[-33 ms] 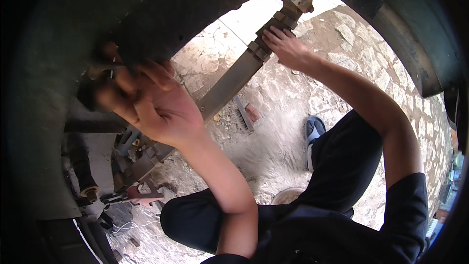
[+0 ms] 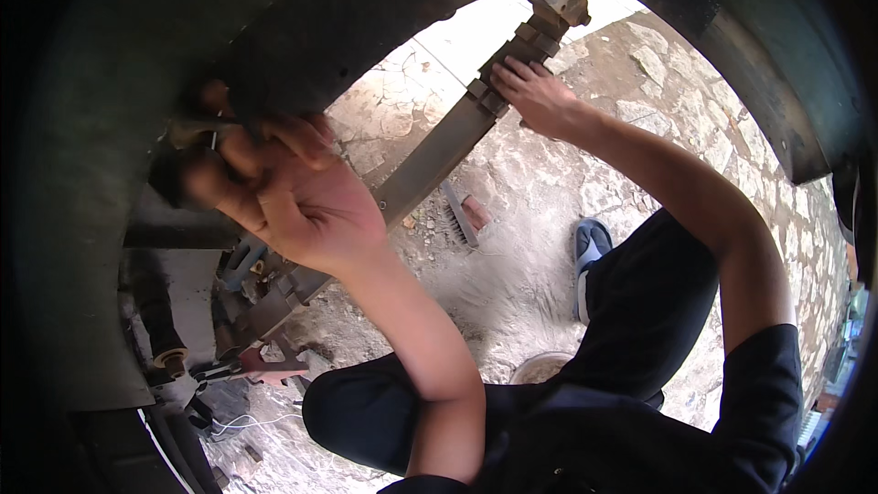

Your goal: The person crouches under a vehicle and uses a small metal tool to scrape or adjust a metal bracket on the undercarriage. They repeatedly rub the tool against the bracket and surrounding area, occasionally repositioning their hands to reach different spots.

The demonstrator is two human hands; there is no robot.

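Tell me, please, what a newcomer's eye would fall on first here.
Probably the left hand, looming left of centre with curled, partly blurred fingers. Next comes the long metal bar slanting across the picture, the right hand on its upper part. Below the bar, a brush lies on the rough ground.

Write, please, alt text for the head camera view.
A person's right hand rests on a long metal bar; the left hand reaches into shadow, its grip too blurred to tell. Below, a brush lies on rough ground.
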